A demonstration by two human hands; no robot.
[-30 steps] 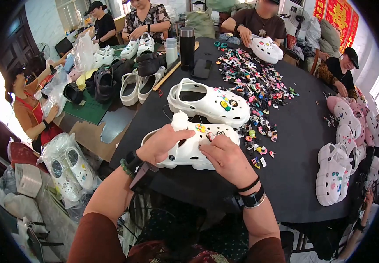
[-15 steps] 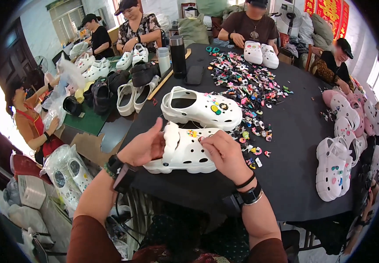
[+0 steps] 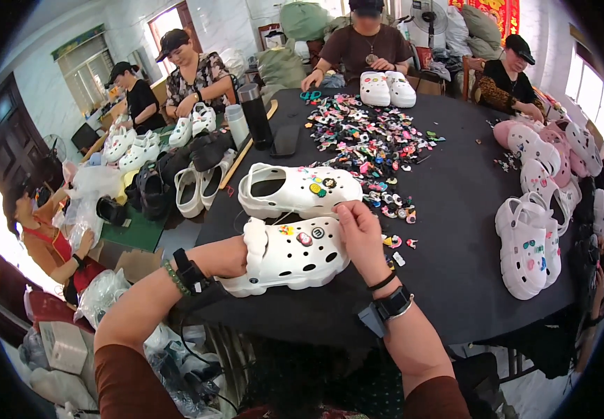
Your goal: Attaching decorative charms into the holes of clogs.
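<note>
A white clog with round holes (image 3: 284, 262) lies in front of me, toe to the right. My left hand (image 3: 226, 258) reaches into its heel opening; the fingers are hidden inside. Three charms sit on its upper: a yellow-orange one (image 3: 286, 230), a pink-red one (image 3: 304, 239) and a dark round one (image 3: 318, 232). At the toe, my right hand (image 3: 361, 234) is closed in a pinch; anything between the fingertips is too small to make out. Just behind lies the matching white clog (image 3: 295, 192), with green, yellow and dark charms on it.
Loose colourful charms (image 3: 364, 140) are heaped across the black table (image 3: 441, 279). White clogs (image 3: 528, 244) stand at the right. A black bottle (image 3: 255, 115), a pale bottle (image 3: 237, 126) and a phone (image 3: 285, 140) are at the back left. Several people work around the table.
My left hand has gone from beside the heel strap into the clog. My right hand has moved from the upper to the toe, uncovering the pink-red and dark charms. The view has shifted.
</note>
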